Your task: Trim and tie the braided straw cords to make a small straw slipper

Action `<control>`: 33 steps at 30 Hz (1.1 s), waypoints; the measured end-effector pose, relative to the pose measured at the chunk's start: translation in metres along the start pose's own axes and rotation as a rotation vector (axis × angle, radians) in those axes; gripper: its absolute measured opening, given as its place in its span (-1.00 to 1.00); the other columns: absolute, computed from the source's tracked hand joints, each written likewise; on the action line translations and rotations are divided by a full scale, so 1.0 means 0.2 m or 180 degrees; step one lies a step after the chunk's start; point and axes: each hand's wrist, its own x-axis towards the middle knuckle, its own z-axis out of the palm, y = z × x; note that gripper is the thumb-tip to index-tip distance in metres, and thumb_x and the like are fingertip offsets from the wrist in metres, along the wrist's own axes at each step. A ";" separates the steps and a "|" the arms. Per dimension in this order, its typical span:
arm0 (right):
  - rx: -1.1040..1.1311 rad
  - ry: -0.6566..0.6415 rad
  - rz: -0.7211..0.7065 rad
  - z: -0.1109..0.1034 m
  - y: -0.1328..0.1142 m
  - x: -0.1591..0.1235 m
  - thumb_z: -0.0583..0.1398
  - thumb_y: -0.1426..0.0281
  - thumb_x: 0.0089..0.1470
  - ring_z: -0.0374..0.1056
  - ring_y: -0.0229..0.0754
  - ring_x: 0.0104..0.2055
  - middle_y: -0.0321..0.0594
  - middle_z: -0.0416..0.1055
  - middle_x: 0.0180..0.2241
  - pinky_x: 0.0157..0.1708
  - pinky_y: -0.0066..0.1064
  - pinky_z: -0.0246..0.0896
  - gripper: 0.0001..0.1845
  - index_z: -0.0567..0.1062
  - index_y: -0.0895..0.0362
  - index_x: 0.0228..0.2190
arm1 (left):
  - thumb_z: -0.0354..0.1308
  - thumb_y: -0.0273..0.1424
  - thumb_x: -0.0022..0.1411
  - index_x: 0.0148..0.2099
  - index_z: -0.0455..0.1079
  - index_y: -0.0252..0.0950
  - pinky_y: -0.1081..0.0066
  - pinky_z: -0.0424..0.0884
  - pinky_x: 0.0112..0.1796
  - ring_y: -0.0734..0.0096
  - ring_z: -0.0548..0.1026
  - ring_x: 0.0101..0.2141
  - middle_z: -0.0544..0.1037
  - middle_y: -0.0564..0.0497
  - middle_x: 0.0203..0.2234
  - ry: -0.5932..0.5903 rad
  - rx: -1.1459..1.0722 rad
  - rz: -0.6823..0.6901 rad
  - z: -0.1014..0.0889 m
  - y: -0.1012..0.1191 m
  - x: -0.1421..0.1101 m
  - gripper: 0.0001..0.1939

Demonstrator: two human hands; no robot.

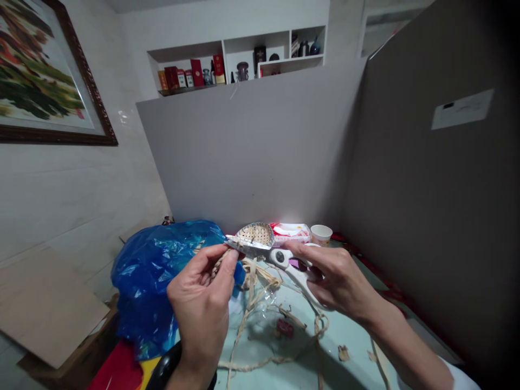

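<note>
My left hand (pixel 205 300) is closed, pinching a braided straw strip (pixel 218 265) between thumb and fingers. White-handled scissors (pixel 298 277) are gripped in my right hand (pixel 343 279), their blades pointing left. The blade tips lie at my left fingertips, close to the end of the braid; whether they touch the straw I cannot tell. Below my hands, pale straw strands (pixel 247 311) trail over the light green tabletop (pixel 296 352). A small woven straw basket (pixel 257 233) stands just behind the blades.
A blue plastic bag (pixel 148 287) bulges at the left. Behind the scissors are a red-and-white tissue pack (pixel 291 233) and a paper cup (pixel 321 234). Grey panels (pixel 260 151) close off the back and right. A cardboard box (pixel 60 352) sits at lower left.
</note>
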 end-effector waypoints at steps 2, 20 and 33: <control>0.0159 0.0014 0.0146 0.01 0.00 0.00 0.01 0.67 -0.25 0.18 -0.32 -0.56 -0.15 0.58 -0.33 -0.58 -0.49 0.07 -0.32 0.51 0.22 -0.03 | 0.36 -0.40 0.08 -0.35 0.58 -0.26 0.55 0.11 -0.65 0.64 0.21 -0.66 0.57 0.10 -0.55 -0.0042 -0.0053 -0.0109 0.00 0.00 0.00 -0.94; 0.3514 0.0730 0.2295 0.07 -0.09 0.10 0.51 0.37 -0.29 0.47 -0.25 -0.46 -0.22 0.58 -0.38 -0.49 -0.46 0.43 -0.44 0.49 0.10 -0.19 | 0.34 -0.33 0.13 -0.27 0.58 -0.30 0.58 0.02 -0.62 0.63 0.05 -0.61 0.21 0.19 -0.67 -0.0915 -0.0608 -0.0944 0.00 0.06 -0.02 -0.85; 0.4654 0.1067 0.2621 0.08 -0.14 0.10 0.46 0.33 -0.11 0.48 -0.30 -0.41 -0.27 0.52 -0.39 -0.43 -0.54 0.42 -0.53 0.42 0.14 -0.18 | 0.30 -0.40 0.12 -0.37 0.65 -0.15 0.50 0.38 -0.40 0.42 0.49 -0.48 0.61 0.06 -0.53 -0.1271 0.0386 -0.0221 0.02 0.04 -0.06 -0.91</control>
